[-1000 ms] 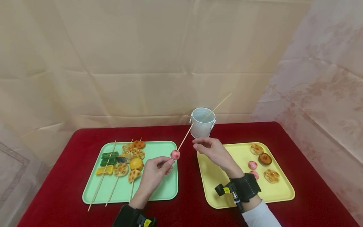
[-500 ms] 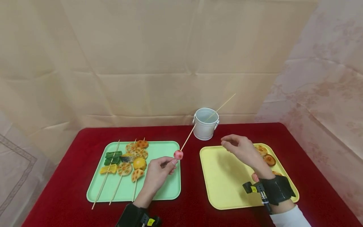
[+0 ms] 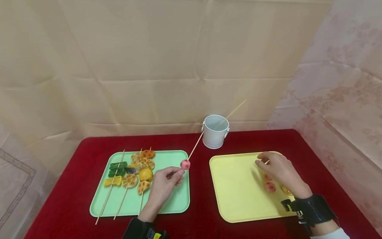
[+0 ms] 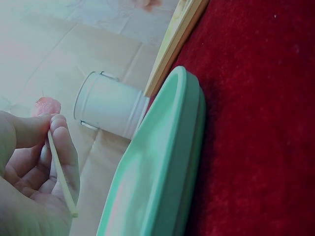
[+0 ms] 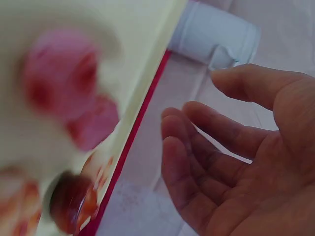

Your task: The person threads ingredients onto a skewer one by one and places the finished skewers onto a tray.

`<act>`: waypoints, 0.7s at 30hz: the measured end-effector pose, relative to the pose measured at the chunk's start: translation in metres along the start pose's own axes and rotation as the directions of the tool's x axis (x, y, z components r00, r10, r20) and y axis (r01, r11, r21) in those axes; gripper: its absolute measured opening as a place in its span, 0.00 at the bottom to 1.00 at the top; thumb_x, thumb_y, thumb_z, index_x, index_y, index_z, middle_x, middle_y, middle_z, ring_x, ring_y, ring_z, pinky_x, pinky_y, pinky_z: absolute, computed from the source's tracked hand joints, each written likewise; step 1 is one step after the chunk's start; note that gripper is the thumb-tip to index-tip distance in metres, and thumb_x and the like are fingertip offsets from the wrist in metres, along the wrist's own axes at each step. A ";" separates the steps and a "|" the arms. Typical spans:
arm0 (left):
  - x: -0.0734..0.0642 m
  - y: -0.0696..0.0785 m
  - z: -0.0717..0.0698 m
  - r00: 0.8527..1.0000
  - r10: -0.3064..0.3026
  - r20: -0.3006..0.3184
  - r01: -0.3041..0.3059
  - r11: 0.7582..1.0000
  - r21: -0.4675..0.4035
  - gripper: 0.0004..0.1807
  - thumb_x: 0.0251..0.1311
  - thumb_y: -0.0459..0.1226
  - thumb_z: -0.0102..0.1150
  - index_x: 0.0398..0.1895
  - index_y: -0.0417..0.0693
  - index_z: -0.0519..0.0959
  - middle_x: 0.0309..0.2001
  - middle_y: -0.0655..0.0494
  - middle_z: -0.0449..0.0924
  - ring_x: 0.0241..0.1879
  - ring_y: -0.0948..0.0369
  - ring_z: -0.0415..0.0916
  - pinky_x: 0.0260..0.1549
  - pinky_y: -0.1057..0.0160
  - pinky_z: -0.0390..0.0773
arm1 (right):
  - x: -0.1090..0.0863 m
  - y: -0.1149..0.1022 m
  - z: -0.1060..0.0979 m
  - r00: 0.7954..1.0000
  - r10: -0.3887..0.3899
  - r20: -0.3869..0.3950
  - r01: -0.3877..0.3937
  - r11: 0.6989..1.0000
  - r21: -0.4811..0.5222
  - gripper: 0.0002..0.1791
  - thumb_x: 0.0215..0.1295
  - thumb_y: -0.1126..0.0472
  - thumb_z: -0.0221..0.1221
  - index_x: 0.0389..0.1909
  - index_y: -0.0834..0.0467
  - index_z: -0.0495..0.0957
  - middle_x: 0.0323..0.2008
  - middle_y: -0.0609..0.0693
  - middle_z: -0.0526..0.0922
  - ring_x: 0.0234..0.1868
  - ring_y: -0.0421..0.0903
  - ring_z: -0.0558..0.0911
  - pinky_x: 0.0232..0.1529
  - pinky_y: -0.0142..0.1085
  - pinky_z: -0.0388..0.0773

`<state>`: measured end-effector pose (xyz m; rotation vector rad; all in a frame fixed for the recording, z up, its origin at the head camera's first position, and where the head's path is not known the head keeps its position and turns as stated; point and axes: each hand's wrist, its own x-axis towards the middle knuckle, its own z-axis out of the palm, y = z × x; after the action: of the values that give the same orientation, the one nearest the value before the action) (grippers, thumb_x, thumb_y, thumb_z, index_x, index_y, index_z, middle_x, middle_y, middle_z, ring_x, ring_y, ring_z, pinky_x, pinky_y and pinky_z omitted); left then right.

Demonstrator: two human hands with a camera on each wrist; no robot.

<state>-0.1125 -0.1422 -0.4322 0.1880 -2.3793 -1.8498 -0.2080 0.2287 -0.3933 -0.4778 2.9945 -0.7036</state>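
Head view: left hand (image 3: pixel 165 183) pinches skewer (image 3: pixel 195 145) bearing pink ball (image 3: pixel 185 164).

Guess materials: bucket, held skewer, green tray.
Bucket: probably painted metal, satin pale finish; side handles, raised bands.
Held skewer: likely bamboo or wood, matte; pale tan, thin, straight.
Green tray: likely plastic, smooth, slight sheen; rounded rim looks moulded.

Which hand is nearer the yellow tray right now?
Right. The right hand is above the yellow tray, over its right part; the left hand is off to that tray's left, over the green tray, pinching a skewer.
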 end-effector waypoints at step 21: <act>0.002 -0.005 0.000 1.000 0.007 0.002 -0.007 1.000 0.020 0.06 0.66 0.33 0.69 0.37 0.37 0.89 0.27 0.42 0.85 0.24 0.63 0.79 0.26 0.68 0.78 | -0.018 0.019 0.014 0.989 0.107 0.103 -0.086 0.979 -0.187 0.08 0.63 0.59 0.60 0.24 0.51 0.75 0.15 0.43 0.73 0.24 0.46 0.71 0.22 0.42 0.64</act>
<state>-0.1141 -0.1435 -0.4368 0.1800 -2.3967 -1.8247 -0.1951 0.2448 -0.4150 -0.3614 2.9641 -0.3842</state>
